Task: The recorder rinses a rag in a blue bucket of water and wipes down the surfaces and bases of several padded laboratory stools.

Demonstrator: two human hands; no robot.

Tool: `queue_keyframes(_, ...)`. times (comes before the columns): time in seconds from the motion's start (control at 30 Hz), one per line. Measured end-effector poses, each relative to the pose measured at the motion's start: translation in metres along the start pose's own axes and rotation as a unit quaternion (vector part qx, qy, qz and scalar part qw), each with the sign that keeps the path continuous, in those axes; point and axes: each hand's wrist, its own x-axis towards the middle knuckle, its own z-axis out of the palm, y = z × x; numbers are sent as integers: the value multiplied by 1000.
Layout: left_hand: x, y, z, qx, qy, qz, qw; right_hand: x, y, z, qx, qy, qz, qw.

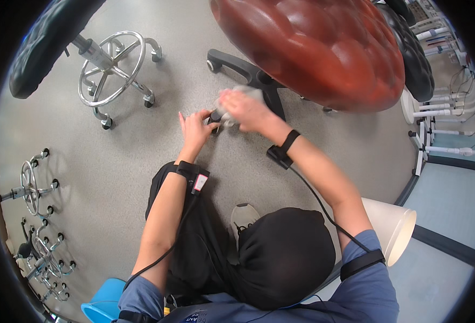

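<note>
My right hand, slightly blurred, presses a pale grey cloth against one leg of a black five-star chair base. My left hand grips the dark outer end of that leg, where a caster would sit; my fingers hide most of it. Other parts of the chair base show behind the cloth, with another caster at the far left leg. Over the base hangs the red-brown tufted seat, which covers part of it.
A chrome-based stool with a black seat stands at upper left. More wheeled stool bases line the left side. A blue bucket is by my left elbow, a cream bin by my right. White stands are at right.
</note>
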Motion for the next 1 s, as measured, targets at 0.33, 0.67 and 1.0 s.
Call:
queue_keyframes(0.33, -1, 22, -23, 108, -34, -4, 994, -99, 7, -16, 220, 127, 242, 936)
queue_keyframes(0.67, 41, 94, 34, 49, 66, 104, 991, -86, 70, -2, 76, 118, 240, 960)
queue_keyframes(1.0, 38, 86, 39, -50, 146, 170, 973, -221, 119, 15, 169, 226, 376, 882)
